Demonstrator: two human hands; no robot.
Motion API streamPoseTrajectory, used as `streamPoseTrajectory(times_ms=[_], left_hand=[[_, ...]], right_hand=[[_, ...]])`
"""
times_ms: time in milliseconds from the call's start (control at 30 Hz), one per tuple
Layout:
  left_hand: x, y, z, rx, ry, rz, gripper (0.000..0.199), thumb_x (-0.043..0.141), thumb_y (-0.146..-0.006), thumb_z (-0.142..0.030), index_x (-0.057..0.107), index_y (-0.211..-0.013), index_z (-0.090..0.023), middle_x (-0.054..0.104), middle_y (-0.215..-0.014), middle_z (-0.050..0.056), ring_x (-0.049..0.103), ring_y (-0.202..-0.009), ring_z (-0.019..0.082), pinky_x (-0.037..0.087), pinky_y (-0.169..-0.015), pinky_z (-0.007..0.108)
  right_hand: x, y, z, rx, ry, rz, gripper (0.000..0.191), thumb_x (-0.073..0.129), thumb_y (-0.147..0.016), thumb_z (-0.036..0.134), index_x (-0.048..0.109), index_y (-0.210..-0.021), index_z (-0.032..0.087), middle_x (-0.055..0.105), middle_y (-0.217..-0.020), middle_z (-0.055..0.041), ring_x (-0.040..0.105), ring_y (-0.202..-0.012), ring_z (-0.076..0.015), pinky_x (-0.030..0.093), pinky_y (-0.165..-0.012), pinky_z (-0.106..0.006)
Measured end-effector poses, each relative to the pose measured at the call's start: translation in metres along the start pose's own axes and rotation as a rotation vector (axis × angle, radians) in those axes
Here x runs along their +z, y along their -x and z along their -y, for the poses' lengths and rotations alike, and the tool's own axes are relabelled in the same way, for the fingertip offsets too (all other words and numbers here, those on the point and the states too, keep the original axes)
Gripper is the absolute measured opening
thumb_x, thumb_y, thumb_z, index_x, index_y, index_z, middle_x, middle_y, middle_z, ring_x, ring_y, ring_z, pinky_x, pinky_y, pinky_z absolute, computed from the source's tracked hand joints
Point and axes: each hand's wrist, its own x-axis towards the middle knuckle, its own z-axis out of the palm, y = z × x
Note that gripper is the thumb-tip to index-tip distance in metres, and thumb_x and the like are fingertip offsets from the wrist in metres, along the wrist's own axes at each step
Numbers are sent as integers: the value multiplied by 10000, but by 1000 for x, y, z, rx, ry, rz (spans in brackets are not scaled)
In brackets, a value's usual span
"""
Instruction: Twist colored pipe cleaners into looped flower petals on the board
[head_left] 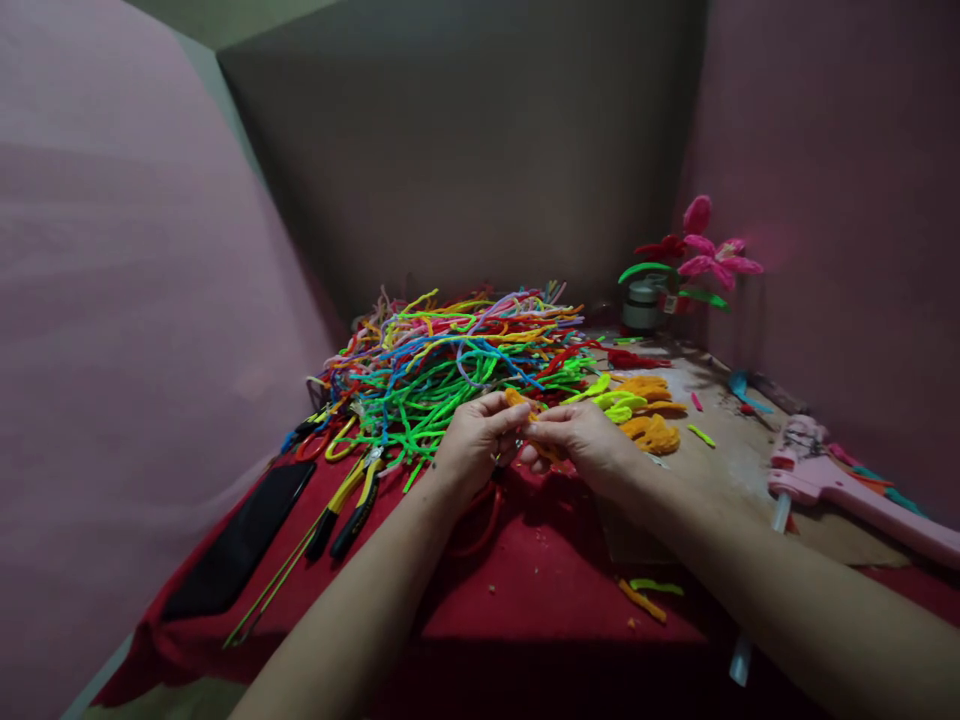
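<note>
An orange pipe cleaner piece (517,398) is pinched between the fingertips of both hands over the red cloth. My left hand (476,438) is closed on its left side. From the right, my right hand (586,438) grips the same piece with thumb and fingers; the fingers partly hide its shape. Just beyond the hands lies a large heap of coloured pipe cleaners (427,385), green ones nearest. Beside my right hand are orange looped pipe cleaner pieces (651,434) and yellow-green pieces (621,402).
Yellow-and-black pliers (352,505) and a black phone (240,540) lie on the left of the red tablecloth (525,600). A pink glue gun (847,490) with a glue stick rests at right. Pink pipe cleaner flowers (721,262) stand by a grey pot (641,306) at the back.
</note>
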Motion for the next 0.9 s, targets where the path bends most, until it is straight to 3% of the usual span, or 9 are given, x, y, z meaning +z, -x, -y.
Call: streamPoseTrajectory(times_ms=[100, 200, 300, 500, 600, 733, 900], left_hand=[[0, 1, -4, 62, -41, -86, 239, 690, -641, -343, 588, -689, -132, 411, -406, -71, 317, -351, 27, 225, -387, 176], [-2, 1, -4, 96, -110, -114, 253, 673, -662, -350, 576, -626, -119, 422, -385, -54, 318, -339, 32, 182, -366, 186], [-1, 0, -1, 78, -69, -76, 247, 674, -659, -341, 580, -627, -115, 399, -371, -60, 291, -326, 27, 152, -362, 188], [0, -4, 3, -49, 135, 0, 217, 700, -607, -290, 557, -607, -127, 325, -349, -88, 205, -308, 12, 158, -368, 187], [-2, -5, 2, -30, 79, -10, 246, 706, -610, -308, 533, -582, -135, 350, -374, -78, 216, -316, 13, 138, -365, 189], [-4, -5, 1, -11, -15, -20, 261, 715, -601, -319, 535, -580, -131, 422, -419, -55, 287, -337, 21, 179, -373, 188], [-3, -6, 5, 66, -132, 7, 276, 683, -642, -379, 591, -687, -122, 476, -486, -34, 340, -377, 34, 210, -384, 183]], right_hand=[[2, 3, 2, 44, 40, -9, 190, 680, -618, 288, 634, -612, 104, 637, -526, -47, 523, -427, -101, 420, -489, -247], [4, 5, 3, -1, 95, 18, 209, 664, -646, 321, 645, -644, 112, 651, -557, -47, 536, -458, -102, 410, -501, -238], [7, 7, 5, -39, 126, 19, 227, 646, -664, 338, 622, -594, 123, 638, -522, -36, 533, -444, -102, 386, -465, -222], [8, 5, 2, 58, 59, 3, 239, 666, -618, 326, 561, -538, 127, 596, -435, -34, 471, -340, -97, 344, -389, -222], [6, 4, -1, 52, 80, -7, 220, 649, -632, 331, 581, -595, 125, 618, -491, -43, 513, -390, -118, 363, -420, -236], [6, 5, -2, -77, 127, 16, 218, 625, -673, 339, 616, -638, 124, 622, -583, -29, 512, -485, -102, 379, -504, -239], [4, 3, 0, -127, 19, -37, 178, 649, -641, 287, 605, -565, 132, 567, -543, -3, 479, -505, -93, 377, -537, -238]])
